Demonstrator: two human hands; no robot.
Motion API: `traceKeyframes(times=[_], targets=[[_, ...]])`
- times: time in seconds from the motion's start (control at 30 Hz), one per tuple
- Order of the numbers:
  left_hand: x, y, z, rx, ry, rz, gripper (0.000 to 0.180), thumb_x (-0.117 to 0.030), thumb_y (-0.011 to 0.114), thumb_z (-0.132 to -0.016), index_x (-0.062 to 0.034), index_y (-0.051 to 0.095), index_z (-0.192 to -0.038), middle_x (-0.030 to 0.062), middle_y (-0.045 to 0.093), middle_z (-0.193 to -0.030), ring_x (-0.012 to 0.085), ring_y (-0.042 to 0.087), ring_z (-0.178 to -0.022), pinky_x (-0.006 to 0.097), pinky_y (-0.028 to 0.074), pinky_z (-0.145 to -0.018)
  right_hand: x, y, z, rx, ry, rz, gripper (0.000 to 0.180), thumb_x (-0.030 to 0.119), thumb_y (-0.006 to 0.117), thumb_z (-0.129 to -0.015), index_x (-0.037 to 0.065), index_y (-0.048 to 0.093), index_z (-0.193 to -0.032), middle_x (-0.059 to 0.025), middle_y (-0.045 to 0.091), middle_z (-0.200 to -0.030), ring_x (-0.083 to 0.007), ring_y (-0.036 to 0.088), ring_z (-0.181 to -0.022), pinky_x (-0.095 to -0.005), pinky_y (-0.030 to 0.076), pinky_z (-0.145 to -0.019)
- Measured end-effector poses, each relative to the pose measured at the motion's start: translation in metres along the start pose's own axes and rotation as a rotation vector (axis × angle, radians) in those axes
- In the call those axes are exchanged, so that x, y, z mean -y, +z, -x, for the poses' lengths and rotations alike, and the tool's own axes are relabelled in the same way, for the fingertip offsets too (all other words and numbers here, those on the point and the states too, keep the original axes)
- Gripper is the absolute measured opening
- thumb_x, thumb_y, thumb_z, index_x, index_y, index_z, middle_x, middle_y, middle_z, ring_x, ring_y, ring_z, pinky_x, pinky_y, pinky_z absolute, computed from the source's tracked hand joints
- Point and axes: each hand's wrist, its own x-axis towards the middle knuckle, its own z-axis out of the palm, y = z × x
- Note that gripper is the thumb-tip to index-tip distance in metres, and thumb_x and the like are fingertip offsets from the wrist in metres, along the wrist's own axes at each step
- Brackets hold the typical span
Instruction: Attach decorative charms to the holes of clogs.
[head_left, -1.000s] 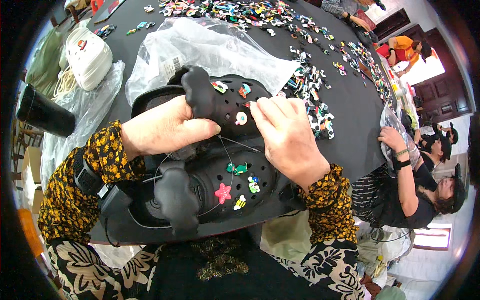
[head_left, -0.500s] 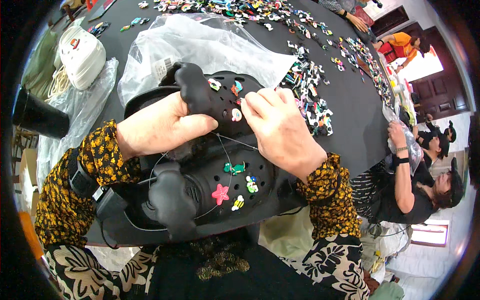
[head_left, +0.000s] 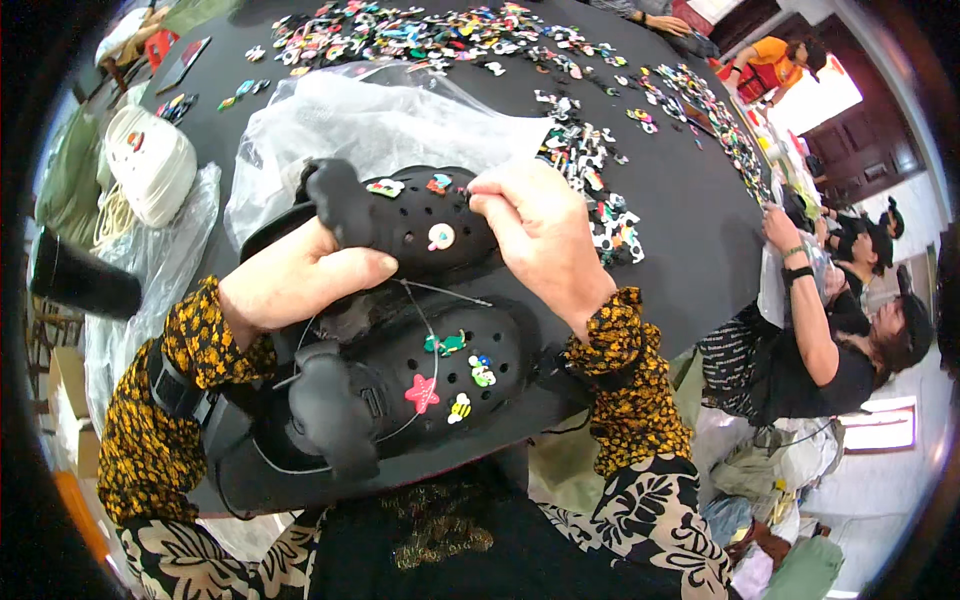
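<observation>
My left hand (head_left: 300, 275) reaches into the opening of the far black clog (head_left: 400, 222), its fingers hidden inside and its thumb along the edge. My right hand (head_left: 548, 215) pinches at that clog's toe; what is between thumb and finger is too small to make out. A pink-and-white round charm (head_left: 440, 237), an orange-and-blue charm (head_left: 439, 184) and a white-and-green charm (head_left: 385, 188) sit on its upper. Nearer me lies the other black clog (head_left: 500, 345), with a green dinosaur charm (head_left: 447, 343), a pink starfish (head_left: 421, 393), a bee (head_left: 459, 408) and a colourful figure (head_left: 482, 372). A thin cord (head_left: 425, 310) crosses between them.
Beyond the clogs lies a clear plastic bag (head_left: 330, 125). Loose charms (head_left: 400, 35) cover the table's far side. White clogs (head_left: 150, 165) and a dark cylinder (head_left: 85, 275) stand at left. A co-worker (head_left: 815, 340) sits at right; more people are farther along.
The whole view has shifted slightly, moving most things left. My right hand still pinches at the far clog's toe, slightly farther from the round charm; a red bit earlier at its fingertips no longer shows.
</observation>
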Motion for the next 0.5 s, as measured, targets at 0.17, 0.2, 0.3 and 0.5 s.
traceKeyframes(times=[0.17,0.2,0.3,0.5], targets=[[0.000,-0.002,0.000,-0.050,-0.052,-0.044,0.040,-0.018,0.058,-0.089,0.0006,0.053,-0.124,0.0044,0.058,-0.117,0.0128,0.051,-0.106,0.030,0.041,-0.094,-0.013,-0.043,0.012,-0.227,0.491,-0.356,0.007,0.003,0.058,-0.084,-0.002,0.062,-0.087,-0.0124,0.064,-0.074,-0.0142,0.062,-0.065,-0.0311,0.049,-0.059],[0.001,-0.002,0.000,-0.069,-0.070,-0.027,0.041,-0.018,0.058,-0.088,0.0007,0.053,-0.124,0.0042,0.059,-0.116,0.0129,0.051,-0.105,0.029,0.041,-0.094,-0.023,-0.049,0.012,-0.217,0.538,-0.184,0.009,0.005,0.059,-0.084,-0.001,0.062,-0.089,-0.0128,0.065,-0.074,-0.0159,0.063,-0.066,-0.0317,0.049,-0.060],[0.002,0.000,-0.001,-0.092,-0.054,0.008,0.041,-0.020,0.058,-0.087,0.0006,0.055,-0.122,0.0032,0.059,-0.111,0.0132,0.052,-0.102,0.029,0.041,-0.092,-0.049,-0.059,0.021,-0.155,0.604,0.041,0.012,0.010,0.060,-0.084,0.000,0.062,-0.091,-0.0137,0.065,-0.074,-0.0196,0.064,-0.066,-0.0331,0.050,-0.063],[0.004,-0.001,0.000,-0.129,-0.054,-0.014,0.042,-0.021,0.058,-0.087,0.0005,0.055,-0.123,0.0045,0.060,-0.115,0.0137,0.052,-0.105,0.029,0.040,-0.094,-0.083,-0.056,0.034,0.004,0.786,0.271,0.018,0.015,0.061,-0.083,0.001,0.060,-0.094,-0.0185,0.066,-0.086,-0.0312,0.064,-0.082,-0.0400,0.049,-0.077]])
